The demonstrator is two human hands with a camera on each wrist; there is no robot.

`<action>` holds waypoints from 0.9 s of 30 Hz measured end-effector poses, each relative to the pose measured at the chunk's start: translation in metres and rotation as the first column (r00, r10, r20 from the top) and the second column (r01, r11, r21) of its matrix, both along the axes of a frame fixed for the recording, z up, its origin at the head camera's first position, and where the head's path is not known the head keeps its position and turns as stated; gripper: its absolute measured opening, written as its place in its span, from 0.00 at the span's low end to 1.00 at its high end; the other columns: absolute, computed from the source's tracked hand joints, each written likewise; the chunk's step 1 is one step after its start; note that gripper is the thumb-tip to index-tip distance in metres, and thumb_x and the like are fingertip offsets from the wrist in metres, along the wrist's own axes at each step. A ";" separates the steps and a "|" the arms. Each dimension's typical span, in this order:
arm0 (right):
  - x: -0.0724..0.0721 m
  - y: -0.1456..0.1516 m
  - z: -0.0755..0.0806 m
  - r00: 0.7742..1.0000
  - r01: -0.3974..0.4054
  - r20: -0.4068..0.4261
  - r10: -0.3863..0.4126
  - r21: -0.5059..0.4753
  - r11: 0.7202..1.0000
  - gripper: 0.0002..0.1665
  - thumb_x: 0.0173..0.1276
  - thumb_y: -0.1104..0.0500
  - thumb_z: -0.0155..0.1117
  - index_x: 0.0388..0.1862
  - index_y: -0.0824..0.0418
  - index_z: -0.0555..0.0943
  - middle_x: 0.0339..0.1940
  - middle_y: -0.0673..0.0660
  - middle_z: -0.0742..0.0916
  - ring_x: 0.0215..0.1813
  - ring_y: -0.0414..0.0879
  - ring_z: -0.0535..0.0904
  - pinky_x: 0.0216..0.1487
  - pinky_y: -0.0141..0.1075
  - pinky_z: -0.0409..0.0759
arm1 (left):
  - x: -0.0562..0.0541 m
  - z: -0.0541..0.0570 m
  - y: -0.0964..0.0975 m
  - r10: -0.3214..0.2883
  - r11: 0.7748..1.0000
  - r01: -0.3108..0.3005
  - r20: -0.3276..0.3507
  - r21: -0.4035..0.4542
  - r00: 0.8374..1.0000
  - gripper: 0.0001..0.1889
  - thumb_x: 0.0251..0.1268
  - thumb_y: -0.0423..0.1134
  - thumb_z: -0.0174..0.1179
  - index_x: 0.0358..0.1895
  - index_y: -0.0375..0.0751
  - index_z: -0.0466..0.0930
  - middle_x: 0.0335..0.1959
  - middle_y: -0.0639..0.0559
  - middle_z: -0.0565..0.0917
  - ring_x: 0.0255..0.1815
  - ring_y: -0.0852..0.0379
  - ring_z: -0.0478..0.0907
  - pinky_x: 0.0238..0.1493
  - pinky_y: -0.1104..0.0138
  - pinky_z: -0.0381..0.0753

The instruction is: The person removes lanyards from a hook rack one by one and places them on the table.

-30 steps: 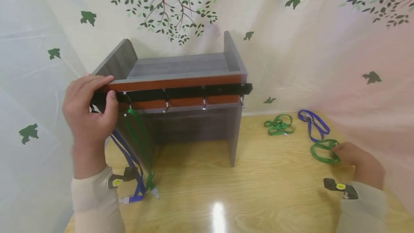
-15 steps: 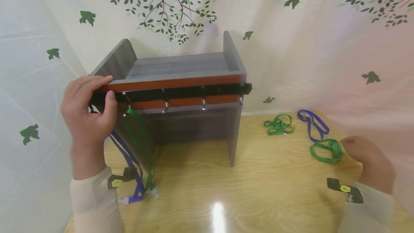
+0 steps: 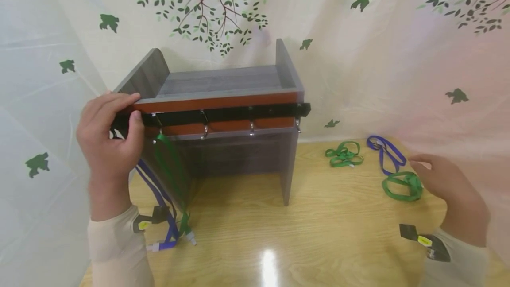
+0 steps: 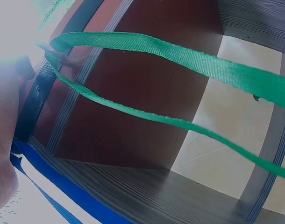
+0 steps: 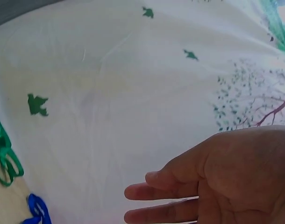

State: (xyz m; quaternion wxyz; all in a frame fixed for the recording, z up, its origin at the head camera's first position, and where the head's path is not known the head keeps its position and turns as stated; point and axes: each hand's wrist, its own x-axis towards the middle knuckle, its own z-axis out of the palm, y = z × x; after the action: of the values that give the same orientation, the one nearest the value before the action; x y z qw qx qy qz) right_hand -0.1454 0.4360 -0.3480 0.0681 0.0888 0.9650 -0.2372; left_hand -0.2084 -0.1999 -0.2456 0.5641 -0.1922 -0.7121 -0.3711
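My left hand (image 3: 109,136) grips the front left corner of a grey wooden shelf (image 3: 223,81), its thumb on the black hook rail (image 3: 235,113) and its fingers over the top edge. A green lanyard (image 3: 169,154) hangs from a hook beside the thumb. Under the hand hangs a blue lanyard (image 3: 157,189), its upper end hidden. Both straps cross the left wrist view. At the right, my right hand (image 3: 450,185) hovers beside a coiled green lanyard (image 3: 402,186), holding nothing; its fingers look extended in the right wrist view.
A folded blue lanyard (image 3: 384,152) and another green lanyard (image 3: 344,154) lie on the wooden table (image 3: 318,234) right of the shelf. Several metal hooks (image 3: 252,126) on the rail carry no strap. A printed cloth (image 3: 358,70) rises behind the table.
My right hand has let go of the coiled green lanyard, drawn back to the right and lifted slightly; the lanyard stays on the table. The left hand keeps its grip on the shelf.
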 end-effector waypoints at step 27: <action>0.024 -0.071 0.021 0.953 -0.185 -0.254 0.167 -0.049 0.982 0.29 0.87 0.51 0.46 0.74 0.69 0.74 0.74 0.80 0.73 0.62 0.82 0.80 0.58 0.73 0.76 | 0.005 0.003 0.005 0.001 1.000 -0.001 0.001 0.011 1.000 0.18 0.64 0.48 0.68 0.47 0.36 0.93 0.43 0.31 0.91 0.50 0.60 0.82 0.67 0.71 0.74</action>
State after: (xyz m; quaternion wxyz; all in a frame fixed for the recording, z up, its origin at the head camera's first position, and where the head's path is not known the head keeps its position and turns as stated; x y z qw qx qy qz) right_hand -0.1216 0.3655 -0.3267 -0.0297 -0.0305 0.9607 -0.2741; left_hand -0.2038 -0.1945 -0.2425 0.5650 -0.1883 -0.7105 -0.3749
